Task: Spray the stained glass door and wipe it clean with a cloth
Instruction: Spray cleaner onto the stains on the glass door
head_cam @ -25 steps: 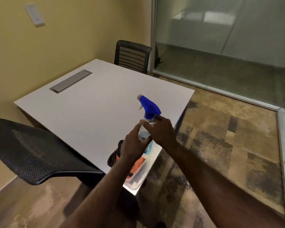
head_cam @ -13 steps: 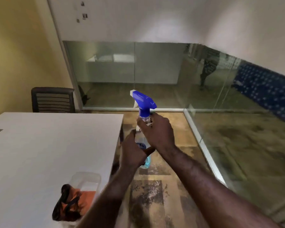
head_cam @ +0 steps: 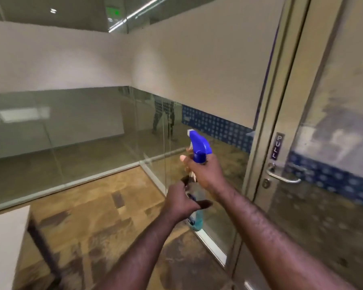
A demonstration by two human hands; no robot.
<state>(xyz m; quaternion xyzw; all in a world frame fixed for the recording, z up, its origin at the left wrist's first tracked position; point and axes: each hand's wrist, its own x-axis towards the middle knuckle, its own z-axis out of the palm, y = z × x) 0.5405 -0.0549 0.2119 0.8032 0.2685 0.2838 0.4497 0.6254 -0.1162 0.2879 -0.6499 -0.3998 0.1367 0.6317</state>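
A clear spray bottle [head_cam: 197, 220] with a blue trigger head [head_cam: 199, 144] is held upright in front of me. My right hand [head_cam: 205, 172] grips its neck just under the trigger head. My left hand [head_cam: 181, 203] wraps the bottle's body lower down. The glass door [head_cam: 331, 126] stands at the right, its pane smeared with pale stains, with a metal lever handle [head_cam: 283, 177] and a "PULL" label [head_cam: 278, 146]. No cloth is in view.
Glass partition walls [head_cam: 71, 130] run along the back and right, meeting at a corner. A white table's corner [head_cam: 4, 243] sits at lower left with a dark leg. Patterned brown carpet [head_cam: 96, 208] covers the floor between table and door.
The bottle has been lifted off the table and carried rightward in both hands. My view has swung from the table to the glass door; the orange-and-black item on the table is out of frame.
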